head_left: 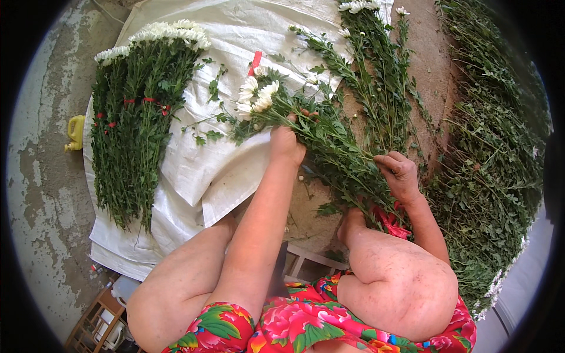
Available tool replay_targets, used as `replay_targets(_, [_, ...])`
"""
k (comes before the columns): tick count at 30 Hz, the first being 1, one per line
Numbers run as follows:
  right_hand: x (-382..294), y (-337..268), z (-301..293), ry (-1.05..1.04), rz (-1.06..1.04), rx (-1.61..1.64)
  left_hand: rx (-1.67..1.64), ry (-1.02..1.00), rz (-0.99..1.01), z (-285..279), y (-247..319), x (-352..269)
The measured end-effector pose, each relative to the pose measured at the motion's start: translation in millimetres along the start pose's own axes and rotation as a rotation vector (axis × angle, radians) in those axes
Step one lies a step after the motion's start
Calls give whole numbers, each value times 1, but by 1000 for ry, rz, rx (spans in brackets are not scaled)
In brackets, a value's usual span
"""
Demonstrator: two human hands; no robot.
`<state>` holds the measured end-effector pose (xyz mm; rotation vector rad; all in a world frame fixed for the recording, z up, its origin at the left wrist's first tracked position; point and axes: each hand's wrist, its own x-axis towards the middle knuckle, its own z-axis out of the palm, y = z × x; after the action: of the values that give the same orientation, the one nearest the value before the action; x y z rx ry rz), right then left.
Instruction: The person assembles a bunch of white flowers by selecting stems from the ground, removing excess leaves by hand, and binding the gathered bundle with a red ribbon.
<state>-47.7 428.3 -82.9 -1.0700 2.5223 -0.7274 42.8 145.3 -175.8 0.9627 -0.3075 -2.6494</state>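
Observation:
My left hand [288, 141] is closed around a bunch of white chrysanthemum stems [324, 125] just below the flower heads. The white heads [259, 96] point to the upper left. At the bunch's lower right, my right hand [399, 174] pinches a stem between thumb and fingers. Red plastic ribbon [390, 223] lies under the stem ends, by my foot. Loose chrysanthemum stems [375, 84] lie beyond my right hand. On the left, bundles of white chrysanthemums [132, 114] tied with red ribbon lie side by side on a white woven sheet [220, 39]. A red strip [255, 63] lies on that sheet.
A large heap of leafy chrysanthemum stems [490, 176] fills the right side. Leaf scraps [215, 88] are scattered on the sheet. A yellow plastic jug [76, 132] stands left of the sheet. At the lower left is a brown rack [95, 317] with containers. My knees flank the work.

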Motion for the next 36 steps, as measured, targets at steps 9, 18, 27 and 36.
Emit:
replay_targets(9, [33, -23, 10, 51, -33, 121, -24, 43, -10, -10, -1, 7])
replay_targets(18, [78, -40, 54, 51, 122, 628, 1, -20, -64, 27, 1, -7])
replay_targets(27, [79, -37, 77, 160, 185, 816, 5, -34, -79, 33, -1, -13])
replay_targets(36, [74, -45, 74, 128, 144, 614, 57, 24, -42, 34, -6, -11])
